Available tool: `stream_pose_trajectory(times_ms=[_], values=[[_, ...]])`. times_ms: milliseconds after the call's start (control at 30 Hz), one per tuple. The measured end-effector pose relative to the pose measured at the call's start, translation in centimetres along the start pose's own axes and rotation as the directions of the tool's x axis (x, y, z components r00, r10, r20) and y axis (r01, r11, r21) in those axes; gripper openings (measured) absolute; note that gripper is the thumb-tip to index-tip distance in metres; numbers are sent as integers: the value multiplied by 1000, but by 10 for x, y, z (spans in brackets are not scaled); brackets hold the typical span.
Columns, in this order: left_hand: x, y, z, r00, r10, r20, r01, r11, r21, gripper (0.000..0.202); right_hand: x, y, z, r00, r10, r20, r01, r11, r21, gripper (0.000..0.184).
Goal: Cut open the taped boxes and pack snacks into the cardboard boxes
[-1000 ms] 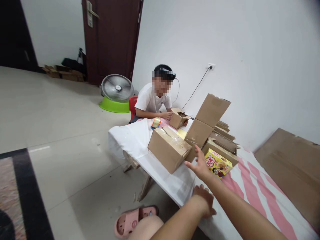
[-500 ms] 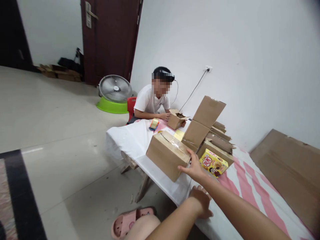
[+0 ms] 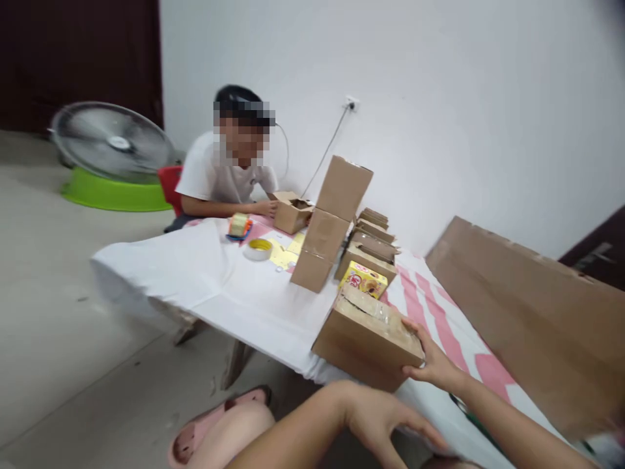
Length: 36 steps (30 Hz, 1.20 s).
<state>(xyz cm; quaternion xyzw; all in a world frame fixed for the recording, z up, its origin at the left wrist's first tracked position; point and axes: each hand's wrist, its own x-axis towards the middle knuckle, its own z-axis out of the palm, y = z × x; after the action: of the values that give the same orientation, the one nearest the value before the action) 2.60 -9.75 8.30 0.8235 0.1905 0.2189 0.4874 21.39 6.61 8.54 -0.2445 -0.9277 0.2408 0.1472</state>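
Note:
A taped cardboard box [image 3: 366, 345] is tilted above the near edge of the cloth-covered table. My right hand [image 3: 432, 357] grips its right end, thumb low on the side and fingers over the top. Closer to me, my left hand [image 3: 378, 417] is open with thumb and fingers apart, holding nothing. Just beyond the box is a yellow snack box [image 3: 364, 280]. A tall folded piece of cardboard [image 3: 326, 231] stands upright to the left of it.
Across the table [image 3: 205, 267], a person [image 3: 215, 169] handles a small open carton [image 3: 290, 213]. A tape dispenser [image 3: 239, 226] and a tape roll [image 3: 258, 250] lie near them. Open cartons [image 3: 374, 251] line the wall side. A large cardboard sheet [image 3: 527, 312] leans at right, a fan [image 3: 114, 143] at left.
My right hand has brought the cardboard box toward me and rightward, away from the upright cardboard. My left hand has lifted off the tablecloth. The view has swung right and closer.

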Motion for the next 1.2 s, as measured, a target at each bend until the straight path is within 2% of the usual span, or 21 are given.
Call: stream_pose_trajectory(times_ms=[67,100,133,167,200,233,267,300,333,367,400,433,500,600,767,867,933,1067,1133,1200], values=[[-12,18,-4,996,73,-58,-82,983,-161,85,-29,9,-13,998,61,-21,-61,998,-4,96],[-19,23,-7,986,109,-124,-137,960,-245,86,-42,12,-18,995,89,-33,-90,996,-1,97],[-24,24,-11,969,124,-214,-188,932,-310,86,-54,14,-22,993,112,-40,-112,994,4,99],[-29,22,-15,915,93,-393,-244,902,-356,83,-65,16,-25,991,126,-43,-126,992,13,103],[-32,16,-21,779,33,-626,-322,878,-353,76,-74,19,-28,990,132,-44,-131,991,27,108],[-33,9,-27,548,-26,-836,-397,872,-287,67,-83,21,-30,990,135,-47,-133,990,45,112],[-33,0,-34,316,-75,-946,-414,886,-209,57,-91,25,-31,988,142,-58,-138,988,65,114],[-32,-10,-41,129,-90,-988,-382,915,-133,48,-99,29,-32,984,158,-77,-152,985,84,112],[-30,-19,-46,18,-77,-997,-307,948,-79,41,-107,35,-32,976,191,-105,-182,979,95,107],[-27,-27,-50,-35,-48,-998,-217,975,-39,36,-114,42,-31,962,238,-135,-228,970,87,97],[-25,-34,-53,-41,-17,-999,-133,991,-11,32,-121,50,-30,944,291,-158,-286,957,50,87],[-22,-39,-54,-10,10,-1000,-59,998,10,28,-128,59,-28,925,339,-172,-347,938,-15,77],[-17,-46,-52,81,49,-996,71,996,55,25,-141,78,-23,897,408,-170,-436,879,-194,61],[-12,-47,-47,192,95,-977,212,968,136,20,-155,101,-18,890,439,-123,-450,803,-391,43],[-11,-47,-45,274,152,-950,265,937,227,17,-159,110,-18,884,460,-89,-441,754,-487,38],[-12,-48,-45,338,147,-930,281,927,249,26,-149,108,-24,877,478,-46,-437,754,-490,39],[-12,-48,-45,369,111,-923,285,932,226,31,-137,107,-33,852,513,-107,-501,737,-454,40],[-12,-52,-44,395,67,-916,261,948,182,38,-97,87,-64,753,539,-378,-657,652,-379,44],[-11,-55,-45,398,79,-914,235,954,184,43,-71,61,-78,761,472,-444,-638,667,-385,46],[-11,-57,-45,400,99,-911,207,959,195,47,-44,26,-85,847,277,-454,-483,759,-437,44]])
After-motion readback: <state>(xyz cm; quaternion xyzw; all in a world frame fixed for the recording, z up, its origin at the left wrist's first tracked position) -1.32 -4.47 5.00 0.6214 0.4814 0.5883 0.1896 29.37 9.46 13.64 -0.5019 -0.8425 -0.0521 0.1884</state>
